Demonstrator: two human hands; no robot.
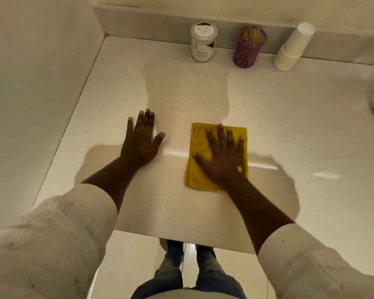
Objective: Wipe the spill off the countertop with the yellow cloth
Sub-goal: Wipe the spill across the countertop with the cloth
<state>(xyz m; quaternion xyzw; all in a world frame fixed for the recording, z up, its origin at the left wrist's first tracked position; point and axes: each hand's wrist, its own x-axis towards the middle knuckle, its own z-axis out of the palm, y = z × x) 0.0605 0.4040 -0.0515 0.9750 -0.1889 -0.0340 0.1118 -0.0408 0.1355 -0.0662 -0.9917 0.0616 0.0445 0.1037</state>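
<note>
While pressed flat under the right hand, fingers spread apart and clamped on nothing, lay folded yellow cloth at frame centre on countertop, likely for even wiping pressure. Braced bare surface left of cloth: left hand, fingers loosely together, thumb splayed. Ran long axis of cloth lower-to-upper frame, toward jar.

Yellow cloth: folded rectangle, flat on countertop, near front edge, pinned under a flat palm. Spill: no distinct liquid visible; darker patches on the pale speckled top could be shadow or wet.
</note>
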